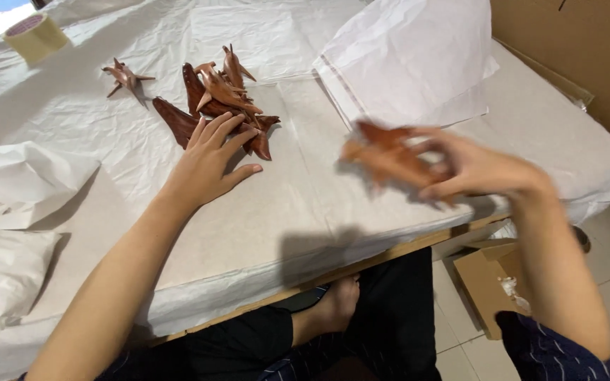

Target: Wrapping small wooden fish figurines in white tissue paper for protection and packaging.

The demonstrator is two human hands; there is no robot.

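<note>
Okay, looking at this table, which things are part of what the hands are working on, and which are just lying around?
In hand:
- wooden carving gripped by the right hand, blurred
- pile of wooden carvings under the left hand
- paper sheets spread on the table

Lying about:
- tape roll
- lone carving
- crumpled paper
- stack of white paper
- small cardboard box on the floor

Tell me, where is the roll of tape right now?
The roll of tape sits at the far left corner of the paper-covered table, beyond the lone wooden figure.
</note>
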